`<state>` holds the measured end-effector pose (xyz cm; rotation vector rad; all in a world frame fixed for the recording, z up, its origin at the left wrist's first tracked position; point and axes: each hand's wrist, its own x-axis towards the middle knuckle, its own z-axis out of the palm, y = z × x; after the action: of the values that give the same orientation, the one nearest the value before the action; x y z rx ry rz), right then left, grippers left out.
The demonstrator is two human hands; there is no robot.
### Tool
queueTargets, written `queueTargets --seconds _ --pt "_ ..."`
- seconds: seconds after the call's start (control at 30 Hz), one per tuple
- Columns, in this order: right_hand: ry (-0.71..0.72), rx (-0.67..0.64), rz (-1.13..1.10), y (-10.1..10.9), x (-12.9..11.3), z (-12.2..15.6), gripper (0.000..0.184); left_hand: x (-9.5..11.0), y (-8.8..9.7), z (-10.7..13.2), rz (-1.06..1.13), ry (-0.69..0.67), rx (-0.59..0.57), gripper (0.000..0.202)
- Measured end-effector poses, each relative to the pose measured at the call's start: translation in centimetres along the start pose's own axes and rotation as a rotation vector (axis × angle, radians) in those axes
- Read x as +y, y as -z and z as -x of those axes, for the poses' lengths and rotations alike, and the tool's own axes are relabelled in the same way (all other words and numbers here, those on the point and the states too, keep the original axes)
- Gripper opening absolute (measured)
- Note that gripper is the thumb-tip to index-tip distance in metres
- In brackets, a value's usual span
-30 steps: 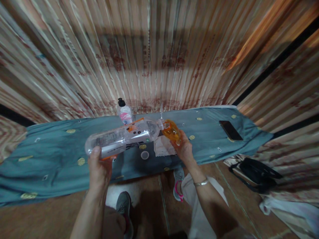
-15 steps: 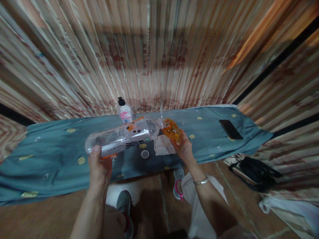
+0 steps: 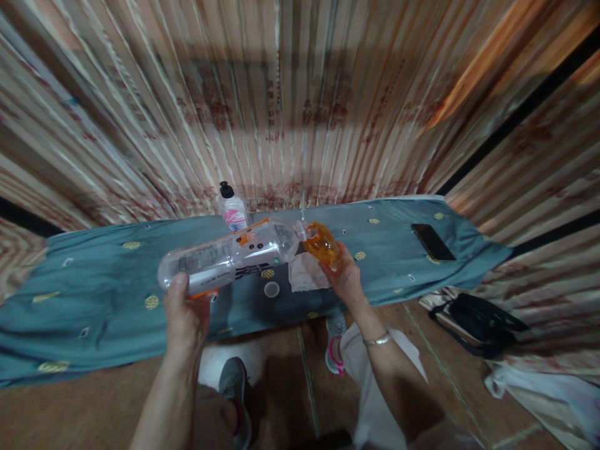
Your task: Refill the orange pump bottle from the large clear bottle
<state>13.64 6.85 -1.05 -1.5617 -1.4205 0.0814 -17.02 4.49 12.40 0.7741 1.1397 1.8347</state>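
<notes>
My left hand (image 3: 185,312) is closed around the base of a large clear plastic bottle (image 3: 220,270) with a printed label and orange edges. The bottle lies nearly level above the cloth, its neck pointing right. In my right hand (image 3: 344,272) is a small amber bottle (image 3: 321,244), tilted, its opening facing the clear bottle's mouth. The two mouths meet or nearly touch; I cannot tell which. Behind the clear bottle stands a pump bottle (image 3: 233,211) with a black top and pink label. A white folded cloth (image 3: 304,274) and a small round cap (image 3: 272,289) lie below the bottles.
A dark phone (image 3: 433,242) rests on the right of the blue-green cloth (image 3: 107,269) covering the long surface. Striped curtains (image 3: 300,94) hang behind and at the sides. A black bag (image 3: 482,319) and a white bag (image 3: 553,400) sit at the lower right.
Both bottles stay mouth to mouth in my hands. The whole view has shifted very slightly; nothing is picked up or let go.
</notes>
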Motion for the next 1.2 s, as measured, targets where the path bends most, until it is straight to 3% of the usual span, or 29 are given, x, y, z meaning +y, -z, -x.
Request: queueTargets --seconds 0.23,0.57,1.2 --pt "0.007 -0.045 0.025 0.6 -0.3 -0.2 0.075 -0.1 0.0 -0.1 0.009 -0.012 -0.029 0.04" --pt "0.023 -0.088 0.024 1.3 -1.4 -0.3 0.065 -0.3 0.3 -0.2 -0.005 -0.037 -0.032 0.039" --pt "0.04 -0.06 0.026 1.1 -1.3 -0.2 0.065 -0.2 0.2 -0.1 -0.014 -0.035 -0.029 0.041"
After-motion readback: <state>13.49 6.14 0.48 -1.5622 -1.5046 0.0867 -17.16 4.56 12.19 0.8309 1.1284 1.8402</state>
